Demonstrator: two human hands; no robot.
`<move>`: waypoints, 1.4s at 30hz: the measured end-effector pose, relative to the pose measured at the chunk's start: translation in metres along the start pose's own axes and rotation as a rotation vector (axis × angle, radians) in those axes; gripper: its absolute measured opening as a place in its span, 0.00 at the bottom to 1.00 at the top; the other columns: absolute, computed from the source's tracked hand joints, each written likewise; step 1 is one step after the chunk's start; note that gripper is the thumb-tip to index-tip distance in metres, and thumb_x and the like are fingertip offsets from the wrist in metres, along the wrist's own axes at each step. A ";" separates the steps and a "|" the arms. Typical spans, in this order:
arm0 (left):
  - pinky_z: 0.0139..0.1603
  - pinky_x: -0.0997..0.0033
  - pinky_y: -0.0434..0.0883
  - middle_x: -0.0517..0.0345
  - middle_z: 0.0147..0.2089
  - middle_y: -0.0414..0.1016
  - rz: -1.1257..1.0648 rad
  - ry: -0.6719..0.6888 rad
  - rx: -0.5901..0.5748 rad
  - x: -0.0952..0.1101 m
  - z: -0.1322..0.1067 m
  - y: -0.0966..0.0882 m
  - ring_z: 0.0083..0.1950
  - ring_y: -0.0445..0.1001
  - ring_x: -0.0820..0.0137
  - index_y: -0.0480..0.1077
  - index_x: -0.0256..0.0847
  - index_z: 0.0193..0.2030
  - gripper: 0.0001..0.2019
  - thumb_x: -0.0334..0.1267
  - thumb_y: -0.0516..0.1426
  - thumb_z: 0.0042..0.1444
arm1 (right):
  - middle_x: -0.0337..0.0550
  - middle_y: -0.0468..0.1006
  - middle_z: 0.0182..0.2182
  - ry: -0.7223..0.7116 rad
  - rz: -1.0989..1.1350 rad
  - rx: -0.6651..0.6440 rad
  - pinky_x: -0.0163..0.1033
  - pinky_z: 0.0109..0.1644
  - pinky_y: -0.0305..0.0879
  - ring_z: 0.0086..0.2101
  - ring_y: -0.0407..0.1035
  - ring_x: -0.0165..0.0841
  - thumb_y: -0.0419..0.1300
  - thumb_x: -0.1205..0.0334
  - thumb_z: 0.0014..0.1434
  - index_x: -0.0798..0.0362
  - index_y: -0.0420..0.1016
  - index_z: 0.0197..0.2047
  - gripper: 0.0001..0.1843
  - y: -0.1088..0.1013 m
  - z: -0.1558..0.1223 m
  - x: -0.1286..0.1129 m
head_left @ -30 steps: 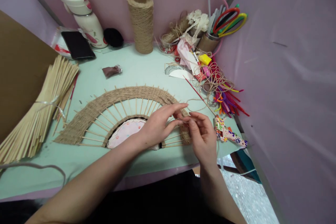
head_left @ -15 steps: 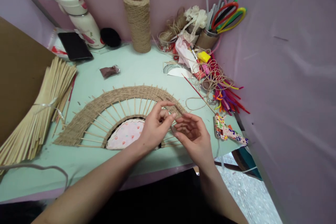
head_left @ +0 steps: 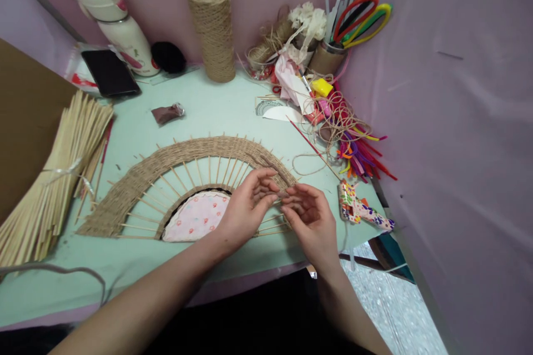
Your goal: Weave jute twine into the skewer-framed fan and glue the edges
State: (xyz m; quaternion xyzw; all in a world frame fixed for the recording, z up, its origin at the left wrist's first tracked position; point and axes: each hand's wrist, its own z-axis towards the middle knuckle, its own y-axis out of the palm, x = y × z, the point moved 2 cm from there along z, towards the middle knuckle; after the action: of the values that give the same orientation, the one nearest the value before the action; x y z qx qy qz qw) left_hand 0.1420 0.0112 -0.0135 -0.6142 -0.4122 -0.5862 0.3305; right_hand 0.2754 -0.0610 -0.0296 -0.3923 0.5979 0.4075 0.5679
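Observation:
A half-round fan [head_left: 195,150] of woven twine on thin wooden sticks lies on the table, with a pink patterned half-circle [head_left: 200,216] at its centre. Over its right part, my left hand [head_left: 250,202] has its fingers curled and the thumb drawn close to them. My right hand [head_left: 310,216] faces it, also curled, fingertips almost meeting the left ones. A small dark bit shows between the fingertips, too small to name. Beside my left fingers, a thin brown strip [head_left: 263,161] rests along the woven band. My hands hide the fan's lower right part.
A twine spool [head_left: 212,30], white bottle [head_left: 125,39], phone [head_left: 110,72] and brown packet [head_left: 166,113] stand or lie behind the fan. Bundled flat sticks [head_left: 50,177] are at left. Right are tangled twine, pipe cleaners [head_left: 358,150], scissors [head_left: 362,19] and a flower-patterned glue gun [head_left: 360,208].
My fingertips have come closer together, and my left forefinger has curled in from its stretched position. The view has shifted slightly, so the fan and the things at left appear further left.

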 end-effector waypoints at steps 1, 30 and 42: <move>0.53 0.66 0.72 0.57 0.42 0.72 -0.005 -0.007 -0.003 -0.001 0.000 0.001 0.47 0.75 0.70 0.63 0.42 0.52 0.17 0.28 0.56 0.57 | 0.43 0.77 0.46 -0.004 -0.010 0.006 0.41 0.47 0.75 0.41 0.75 0.32 0.66 0.65 0.56 0.46 0.68 0.53 0.22 0.000 0.000 0.001; 0.47 0.67 0.71 0.56 0.41 0.75 0.166 -0.018 -0.053 0.002 0.005 -0.001 0.44 0.75 0.69 0.68 0.41 0.47 0.10 0.31 0.57 0.57 | 0.46 0.75 0.49 -0.096 -0.272 0.070 0.46 0.54 0.70 0.47 0.71 0.37 0.66 0.61 0.57 0.48 0.71 0.53 0.20 -0.008 0.001 0.004; 0.43 0.69 0.74 0.57 0.37 0.77 -0.056 -0.159 -0.081 0.002 0.004 -0.004 0.39 0.77 0.72 0.67 0.40 0.45 0.13 0.35 0.62 0.53 | 0.40 0.76 0.36 -0.077 -0.213 0.092 0.40 0.43 0.71 0.37 0.73 0.33 0.65 0.62 0.58 0.48 0.74 0.47 0.13 -0.013 0.001 0.005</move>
State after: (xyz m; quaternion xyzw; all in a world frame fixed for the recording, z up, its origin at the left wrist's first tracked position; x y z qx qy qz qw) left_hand 0.1398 0.0166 -0.0117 -0.6599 -0.4303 -0.5607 0.2549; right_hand 0.2881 -0.0646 -0.0349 -0.4112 0.5485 0.3317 0.6481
